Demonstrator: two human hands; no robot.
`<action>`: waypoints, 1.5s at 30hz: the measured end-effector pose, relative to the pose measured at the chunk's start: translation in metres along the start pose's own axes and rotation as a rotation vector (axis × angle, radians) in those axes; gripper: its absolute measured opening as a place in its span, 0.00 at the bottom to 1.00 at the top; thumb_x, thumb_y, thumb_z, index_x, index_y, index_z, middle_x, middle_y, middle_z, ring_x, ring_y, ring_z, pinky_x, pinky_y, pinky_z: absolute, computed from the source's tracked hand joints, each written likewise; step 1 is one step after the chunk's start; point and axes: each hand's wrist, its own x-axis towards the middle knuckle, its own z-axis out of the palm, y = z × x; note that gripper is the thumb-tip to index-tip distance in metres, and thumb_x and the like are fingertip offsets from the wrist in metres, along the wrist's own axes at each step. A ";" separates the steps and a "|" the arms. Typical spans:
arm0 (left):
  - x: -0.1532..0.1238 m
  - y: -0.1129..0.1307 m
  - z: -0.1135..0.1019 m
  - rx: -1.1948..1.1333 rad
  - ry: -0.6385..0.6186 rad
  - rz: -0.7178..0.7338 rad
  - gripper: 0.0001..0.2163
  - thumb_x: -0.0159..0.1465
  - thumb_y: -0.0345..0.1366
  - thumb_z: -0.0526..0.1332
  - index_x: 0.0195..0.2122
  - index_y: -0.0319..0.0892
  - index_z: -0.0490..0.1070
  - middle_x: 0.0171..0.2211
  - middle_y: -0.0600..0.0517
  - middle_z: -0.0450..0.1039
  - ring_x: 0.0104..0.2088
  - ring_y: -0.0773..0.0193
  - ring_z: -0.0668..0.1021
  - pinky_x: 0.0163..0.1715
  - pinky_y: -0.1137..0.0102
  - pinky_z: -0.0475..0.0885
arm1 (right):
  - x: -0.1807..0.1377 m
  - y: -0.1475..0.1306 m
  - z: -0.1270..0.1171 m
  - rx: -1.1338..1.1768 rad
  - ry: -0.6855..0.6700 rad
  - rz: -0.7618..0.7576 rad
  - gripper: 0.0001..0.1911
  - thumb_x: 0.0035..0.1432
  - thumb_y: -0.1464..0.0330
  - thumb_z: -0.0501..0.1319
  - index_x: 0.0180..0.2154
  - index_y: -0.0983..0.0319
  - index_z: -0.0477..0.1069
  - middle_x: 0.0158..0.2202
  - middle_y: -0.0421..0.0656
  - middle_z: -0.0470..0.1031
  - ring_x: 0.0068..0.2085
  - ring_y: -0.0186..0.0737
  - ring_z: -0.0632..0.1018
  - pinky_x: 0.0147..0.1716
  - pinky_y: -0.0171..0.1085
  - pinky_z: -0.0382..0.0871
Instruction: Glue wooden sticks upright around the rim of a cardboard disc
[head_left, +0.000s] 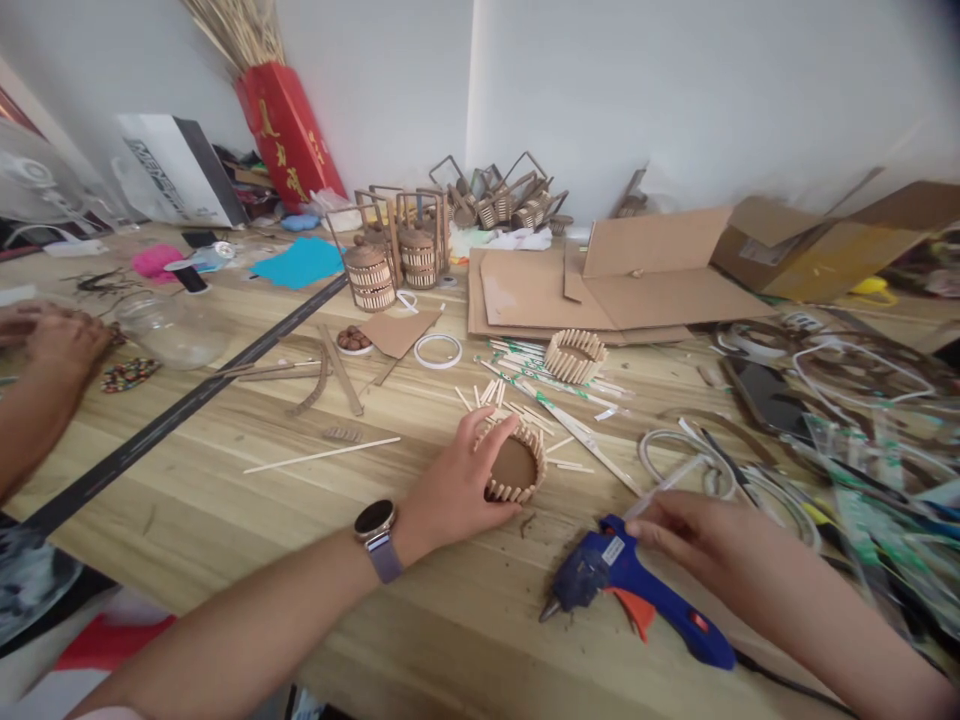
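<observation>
My left hand (pixel 454 480) curls around the left side of a small round basket (pixel 517 465), made of short wooden sticks standing around a brown cardboard base. The basket rests on the table. My right hand (pixel 705 535) has its fingertips pinched at the rear end of a blue glue gun (pixel 626 580), where a whitish glue stick (pixel 679 473) pokes out. The gun lies on its side, nozzle toward the lower left, orange trigger showing. Loose short sticks (pixel 536 412) lie behind the basket. Farther back stands a second stick ring (pixel 575 357).
Cardboard sheets (pixel 540 290) lie at the back, near finished lidded baskets (pixel 371 275). Cables and plastic wrappers (pixel 862 500) crowd the right side. A black strip (pixel 187 408) crosses the table at left. Beyond it are another person's hands (pixel 64 335) and a glass jar (pixel 172 330).
</observation>
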 end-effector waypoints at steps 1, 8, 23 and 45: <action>0.000 0.000 0.000 0.000 -0.002 -0.002 0.46 0.51 0.33 0.72 0.66 0.51 0.46 0.64 0.41 0.47 0.65 0.43 0.58 0.62 0.47 0.61 | 0.007 -0.004 -0.003 -0.050 -0.017 -0.006 0.14 0.60 0.60 0.58 0.25 0.57 0.71 0.23 0.42 0.76 0.24 0.42 0.76 0.23 0.36 0.64; 0.000 0.000 -0.001 -0.001 -0.013 -0.011 0.46 0.51 0.35 0.73 0.66 0.51 0.46 0.64 0.41 0.46 0.64 0.44 0.61 0.61 0.47 0.63 | 0.065 -0.039 0.002 -0.217 -0.131 -0.211 0.12 0.59 0.78 0.53 0.35 0.63 0.74 0.37 0.48 0.78 0.40 0.43 0.78 0.39 0.36 0.68; 0.001 0.004 -0.004 0.006 -0.041 -0.019 0.45 0.52 0.35 0.73 0.66 0.49 0.47 0.64 0.39 0.46 0.65 0.43 0.59 0.62 0.48 0.61 | 0.068 -0.044 -0.002 -0.175 -0.142 -0.177 0.07 0.55 0.75 0.53 0.29 0.61 0.66 0.26 0.42 0.74 0.26 0.37 0.72 0.26 0.33 0.60; 0.002 0.003 -0.003 -0.005 -0.031 0.000 0.45 0.52 0.33 0.72 0.66 0.52 0.45 0.64 0.41 0.46 0.65 0.44 0.59 0.63 0.47 0.59 | 0.051 -0.068 -0.018 0.067 -0.170 -0.508 0.09 0.62 0.72 0.57 0.34 0.60 0.76 0.33 0.44 0.75 0.36 0.39 0.76 0.35 0.35 0.69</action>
